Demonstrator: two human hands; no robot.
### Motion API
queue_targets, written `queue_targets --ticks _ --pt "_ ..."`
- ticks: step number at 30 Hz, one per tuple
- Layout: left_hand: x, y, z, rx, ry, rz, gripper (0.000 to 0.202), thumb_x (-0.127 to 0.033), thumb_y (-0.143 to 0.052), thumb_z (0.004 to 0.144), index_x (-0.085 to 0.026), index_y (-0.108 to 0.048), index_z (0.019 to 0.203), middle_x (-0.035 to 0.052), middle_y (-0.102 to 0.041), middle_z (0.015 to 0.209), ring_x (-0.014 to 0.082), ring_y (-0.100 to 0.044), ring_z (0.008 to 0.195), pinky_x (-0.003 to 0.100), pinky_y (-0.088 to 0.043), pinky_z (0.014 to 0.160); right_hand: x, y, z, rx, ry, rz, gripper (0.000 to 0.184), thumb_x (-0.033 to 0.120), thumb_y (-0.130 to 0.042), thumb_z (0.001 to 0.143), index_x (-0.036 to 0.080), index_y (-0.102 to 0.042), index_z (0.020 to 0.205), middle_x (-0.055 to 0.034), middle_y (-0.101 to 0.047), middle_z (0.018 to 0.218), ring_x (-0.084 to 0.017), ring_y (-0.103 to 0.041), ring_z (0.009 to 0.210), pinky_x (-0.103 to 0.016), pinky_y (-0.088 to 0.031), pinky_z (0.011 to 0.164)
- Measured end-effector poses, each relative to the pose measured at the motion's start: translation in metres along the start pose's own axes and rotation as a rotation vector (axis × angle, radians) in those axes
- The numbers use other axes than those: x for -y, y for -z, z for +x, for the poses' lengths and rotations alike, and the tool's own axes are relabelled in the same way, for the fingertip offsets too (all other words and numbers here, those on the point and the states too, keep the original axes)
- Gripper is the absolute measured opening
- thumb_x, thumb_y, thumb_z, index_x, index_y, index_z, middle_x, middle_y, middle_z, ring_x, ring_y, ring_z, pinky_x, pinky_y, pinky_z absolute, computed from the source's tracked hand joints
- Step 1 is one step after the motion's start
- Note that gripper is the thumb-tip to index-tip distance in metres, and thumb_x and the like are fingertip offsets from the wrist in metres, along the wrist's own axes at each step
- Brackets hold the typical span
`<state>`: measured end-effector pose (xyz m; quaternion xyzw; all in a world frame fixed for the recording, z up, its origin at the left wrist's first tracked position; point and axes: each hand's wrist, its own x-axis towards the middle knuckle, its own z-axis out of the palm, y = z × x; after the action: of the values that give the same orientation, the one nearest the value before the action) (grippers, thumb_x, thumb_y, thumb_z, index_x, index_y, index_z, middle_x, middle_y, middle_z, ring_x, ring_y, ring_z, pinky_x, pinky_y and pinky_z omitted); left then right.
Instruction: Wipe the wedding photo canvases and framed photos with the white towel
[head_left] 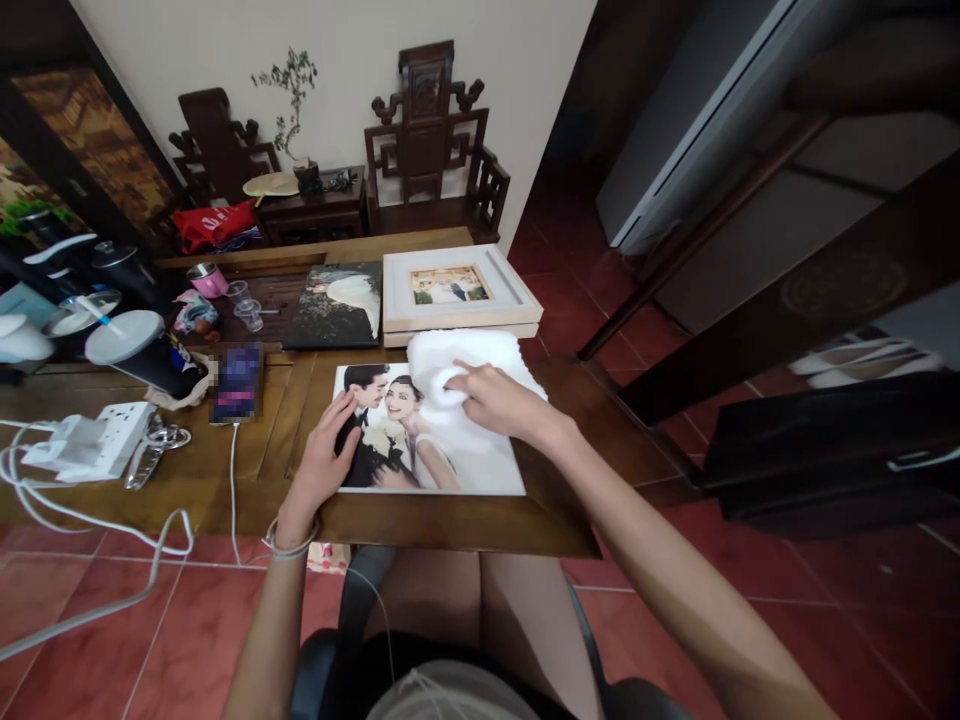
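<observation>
Head: photo beneath left grip

Domestic interior, apparently a home living room, is indicated by the following. Two carved dark-wood chairs are set against a pale wall, with a potted plant carried on a side table between them. The floor is laid with red tiles. Beyond the right edge of the wooden table, pale shoes are seen. At its far right corner, a framed picture is placed; along its near edge, a couple's portrait is laid. Toward its left, a power strip and a lidded cup are kept.
</observation>
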<state>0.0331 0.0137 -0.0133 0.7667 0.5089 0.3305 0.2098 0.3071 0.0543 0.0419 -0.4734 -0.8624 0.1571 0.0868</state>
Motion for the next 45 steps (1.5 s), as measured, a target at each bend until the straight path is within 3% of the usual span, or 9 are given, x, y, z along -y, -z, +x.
queue_targets --ticks 4,8,15,21,27,34,38,41,45 --pt "0.001 -0.001 -0.001 -0.009 0.009 0.003 0.042 -0.032 -0.045 0.095 -0.024 -0.049 0.136 0.0080 -0.044 0.147 0.0216 -0.035 0.139 0.048 -0.028 0.115 0.005 -0.015 -0.011 -0.040 -0.003 -0.076 0.047 -0.005 -0.039 0.070 0.009 -0.067 0.105 -0.0167 -0.046 0.143 -0.037 -0.026 0.140 -0.066 -0.026 0.108" --pt "-0.001 -0.002 -0.002 -0.022 0.007 0.008 0.041 -0.030 -0.044 0.095 -0.022 -0.049 0.135 0.0086 -0.044 0.147 0.0210 -0.035 0.140 0.045 -0.028 0.116 0.035 -0.044 -0.067 -0.092 0.088 -0.115 0.038 -0.004 -0.047 0.067 0.013 -0.072 0.089 -0.0136 -0.036 0.150 -0.041 -0.019 0.141 -0.070 -0.017 0.110" --pt "-0.002 -0.002 -0.002 -0.015 0.000 0.018 0.041 -0.029 -0.043 0.096 -0.023 -0.048 0.137 0.0083 -0.043 0.148 0.0212 -0.033 0.140 0.045 -0.028 0.116 0.076 -0.052 -0.137 -0.054 0.167 -0.005 0.035 -0.004 -0.048 0.059 0.018 -0.070 0.072 -0.0061 -0.032 0.153 -0.042 -0.016 0.141 -0.073 -0.022 0.107" --pt "-0.002 -0.001 -0.004 0.013 0.007 0.020 0.043 -0.029 -0.041 0.097 -0.024 -0.044 0.140 0.0074 -0.039 0.151 0.0207 -0.030 0.142 0.045 -0.026 0.116 0.054 -0.027 -0.071 0.053 0.073 0.033 0.047 -0.006 -0.044 0.066 0.018 -0.072 0.094 -0.0084 -0.038 0.150 -0.038 -0.018 0.142 -0.069 -0.024 0.108" --pt "0.000 -0.001 -0.004 0.009 0.008 0.012 0.044 -0.030 -0.042 0.096 -0.025 -0.043 0.140 0.0067 -0.039 0.151 0.0204 -0.031 0.141 0.045 -0.027 0.116 0.023 -0.037 -0.001 -0.163 -0.028 -0.103 0.042 -0.005 -0.045 0.070 0.010 -0.070 0.100 -0.0146 -0.036 0.150 -0.043 -0.017 0.141 -0.072 -0.018 0.107" --pt "0.000 -0.003 -0.004 0.009 0.017 0.013 0.044 -0.030 -0.041 0.097 -0.024 -0.043 0.140 0.0083 -0.039 0.150 0.0225 -0.030 0.142 0.048 -0.026 0.116 0.068 -0.070 -0.083 -0.188 0.104 -0.082 0.025 0.000 -0.055 0.069 0.015 -0.073 0.077 -0.0144 -0.033 0.152 -0.047 -0.017 0.139 -0.073 -0.015 0.108" --pt "-0.002 -0.003 -0.004 0.019 0.039 0.013 0.044 -0.031 -0.041 0.097 -0.025 -0.044 0.140 0.0085 -0.039 0.150 0.0234 -0.031 0.141 0.050 -0.026 0.115 0.092 -0.058 -0.124 -0.044 0.179 0.063 0.033 -0.003 -0.048 0.063 0.018 -0.072 0.074 -0.0064 -0.032 0.153 -0.041 -0.016 0.142 -0.072 -0.018 0.108" --pt "-0.002 -0.002 -0.003 0.020 0.037 0.016 0.043 -0.031 -0.041 0.096 -0.024 -0.044 0.139 0.0081 -0.039 0.150 0.0231 -0.031 0.141 0.049 -0.026 0.115 0.084 -0.038 -0.110 0.062 0.183 0.122 0.044 -0.005 -0.043 0.060 0.018 -0.072 0.084 -0.0047 -0.038 0.150 -0.035 -0.018 0.143 -0.066 -0.019 0.111" --pt "-0.001 -0.002 -0.003 0.016 0.006 0.009 0.044 -0.030 -0.042 0.096 -0.024 -0.044 0.140 0.0081 -0.039 0.150 0.0218 -0.031 0.141 0.047 -0.026 0.116 0.053 -0.020 -0.047 0.082 0.115 0.154 0.052 -0.005 -0.039 0.064 0.016 -0.070 0.099 -0.0094 -0.045 0.145 -0.033 -0.022 0.142 -0.065 -0.019 0.111"
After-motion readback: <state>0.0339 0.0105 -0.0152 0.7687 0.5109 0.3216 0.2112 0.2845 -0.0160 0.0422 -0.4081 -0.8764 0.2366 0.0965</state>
